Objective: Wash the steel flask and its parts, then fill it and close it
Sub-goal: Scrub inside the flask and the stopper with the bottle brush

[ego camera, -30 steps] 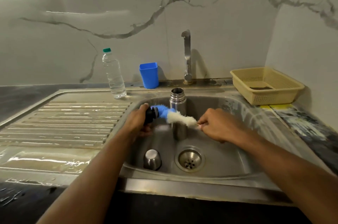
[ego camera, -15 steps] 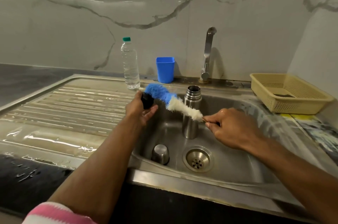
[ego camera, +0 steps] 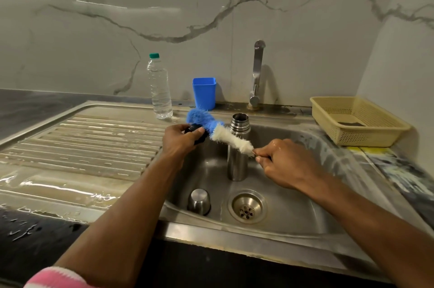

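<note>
Head view: left hand (ego camera: 179, 138) grips a small black stopper (ego camera: 196, 133), fingers curled round it; right hand (ego camera: 285, 162) pinches the brush (ego camera: 219, 131) by its wire stem, bristles laid vs. the stopper – scrubbing a part, so washing step, approx mid-task. Flask (ego camera: 238, 149) stands upright, open, in the sink (ego camera: 305, 224) w/ cup (ego camera: 199, 200) upside down near the drain. Next, prob.: rinse the stopper – needs the tap (ego camera: 257, 73) on, 1 hand freed.
</note>
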